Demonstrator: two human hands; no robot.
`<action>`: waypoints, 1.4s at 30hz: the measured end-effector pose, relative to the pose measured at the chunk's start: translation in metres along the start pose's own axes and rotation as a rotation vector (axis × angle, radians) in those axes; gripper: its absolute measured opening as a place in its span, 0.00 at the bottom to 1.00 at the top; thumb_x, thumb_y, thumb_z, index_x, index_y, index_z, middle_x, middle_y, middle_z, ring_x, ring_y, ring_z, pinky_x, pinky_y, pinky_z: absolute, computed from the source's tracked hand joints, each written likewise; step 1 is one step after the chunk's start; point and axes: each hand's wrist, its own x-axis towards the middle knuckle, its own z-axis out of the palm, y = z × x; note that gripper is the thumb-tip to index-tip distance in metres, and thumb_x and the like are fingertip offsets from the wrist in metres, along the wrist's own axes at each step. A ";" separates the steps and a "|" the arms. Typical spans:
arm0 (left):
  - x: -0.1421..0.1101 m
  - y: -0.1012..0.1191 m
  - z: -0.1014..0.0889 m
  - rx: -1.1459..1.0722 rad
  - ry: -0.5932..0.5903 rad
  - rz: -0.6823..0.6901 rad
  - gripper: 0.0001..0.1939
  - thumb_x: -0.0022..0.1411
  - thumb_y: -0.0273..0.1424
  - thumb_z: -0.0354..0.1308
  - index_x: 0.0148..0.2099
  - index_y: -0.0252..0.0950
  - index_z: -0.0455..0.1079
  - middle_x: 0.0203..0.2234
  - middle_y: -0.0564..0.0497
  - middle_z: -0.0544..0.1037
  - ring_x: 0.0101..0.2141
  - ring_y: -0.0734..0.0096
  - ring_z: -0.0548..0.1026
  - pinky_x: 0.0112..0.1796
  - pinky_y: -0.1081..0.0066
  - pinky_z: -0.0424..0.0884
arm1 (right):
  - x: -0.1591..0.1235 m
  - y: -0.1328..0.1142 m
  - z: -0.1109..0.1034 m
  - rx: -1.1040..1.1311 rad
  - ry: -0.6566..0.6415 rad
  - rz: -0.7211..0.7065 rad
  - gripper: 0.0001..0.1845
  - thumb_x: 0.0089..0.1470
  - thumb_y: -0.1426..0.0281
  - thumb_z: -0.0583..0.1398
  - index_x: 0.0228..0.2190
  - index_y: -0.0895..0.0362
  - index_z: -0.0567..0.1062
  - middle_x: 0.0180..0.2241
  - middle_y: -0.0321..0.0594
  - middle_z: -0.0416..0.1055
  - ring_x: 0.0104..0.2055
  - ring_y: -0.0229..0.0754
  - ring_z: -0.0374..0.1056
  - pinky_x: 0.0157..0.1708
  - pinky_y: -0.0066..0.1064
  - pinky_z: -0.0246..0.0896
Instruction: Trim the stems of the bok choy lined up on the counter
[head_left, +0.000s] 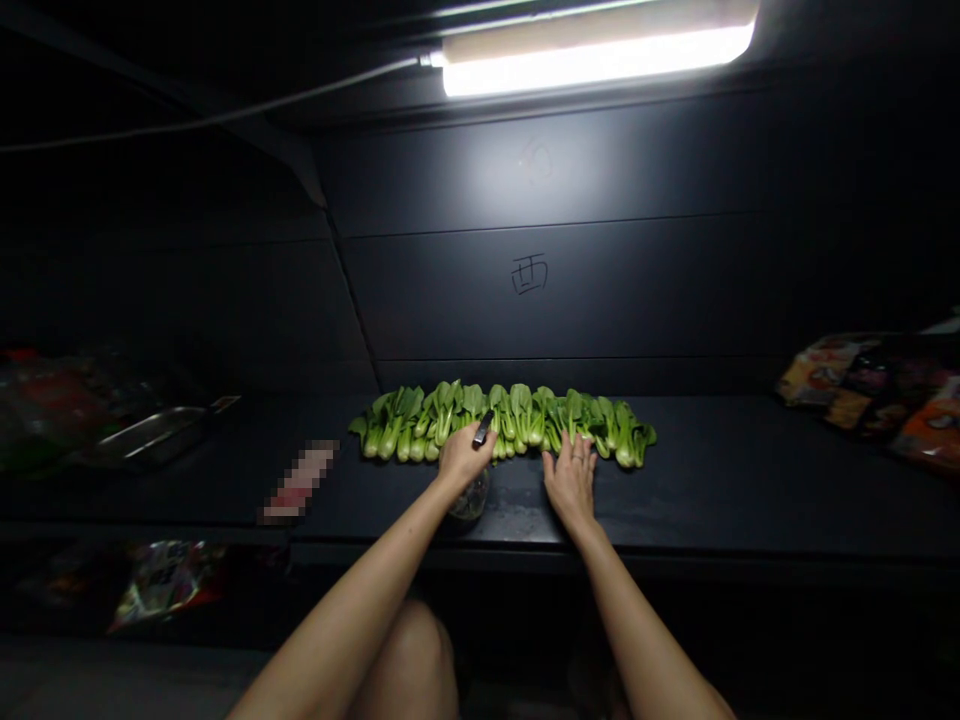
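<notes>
A long row of green bok choy (517,413) lies side by side on the dark shelf, pale stem ends toward me and leaves toward the back panel. My left hand (463,458) is closed around the top of a clear rounded container (470,498). A dark, narrow piece with a shiny end (484,429) sticks out above my fist; it looks like a spray bottle's head, but my fingers hide most of it. To the right, my right hand (571,482) is open, palm down, its fingertips at the stems. A ring shows on one finger.
Colourful packets (832,385) lie at the right end of the shelf (712,480). A metal tray (154,432) and bottles (45,405) stand at the left. Below the shelf lies a shiny packet (169,578). A lit lamp (600,60) hangs above.
</notes>
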 end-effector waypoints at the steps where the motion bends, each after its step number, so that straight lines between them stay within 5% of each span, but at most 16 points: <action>1: 0.000 -0.001 0.000 0.000 0.004 0.002 0.13 0.62 0.39 0.50 0.33 0.38 0.71 0.28 0.50 0.78 0.31 0.67 0.75 0.29 0.74 0.60 | 0.000 0.000 0.001 0.001 0.001 -0.003 0.33 0.60 0.62 0.45 0.61 0.69 0.56 0.63 0.62 0.49 0.67 0.57 0.39 0.61 0.51 0.37; 10: 0.001 -0.007 0.000 0.124 -0.045 0.044 0.15 0.62 0.38 0.49 0.32 0.36 0.71 0.31 0.45 0.79 0.34 0.62 0.77 0.33 0.71 0.64 | -0.001 -0.003 0.000 -0.002 -0.019 -0.009 0.33 0.61 0.62 0.45 0.61 0.70 0.56 0.63 0.63 0.49 0.67 0.56 0.40 0.61 0.49 0.38; 18: -0.003 -0.010 -0.006 0.347 -0.157 0.091 0.13 0.61 0.38 0.51 0.42 0.37 0.70 0.38 0.41 0.78 0.41 0.57 0.76 0.39 0.68 0.68 | -0.002 -0.005 0.001 0.005 -0.011 -0.010 0.32 0.61 0.62 0.45 0.61 0.69 0.56 0.63 0.63 0.49 0.67 0.56 0.40 0.62 0.49 0.38; 42: -0.017 -0.013 -0.017 0.519 -0.165 0.195 0.12 0.56 0.27 0.55 0.45 0.35 0.67 0.42 0.39 0.76 0.44 0.55 0.75 0.43 0.63 0.70 | -0.005 -0.011 0.004 0.026 0.018 -0.045 0.32 0.61 0.63 0.46 0.60 0.71 0.57 0.63 0.65 0.48 0.67 0.58 0.39 0.61 0.50 0.40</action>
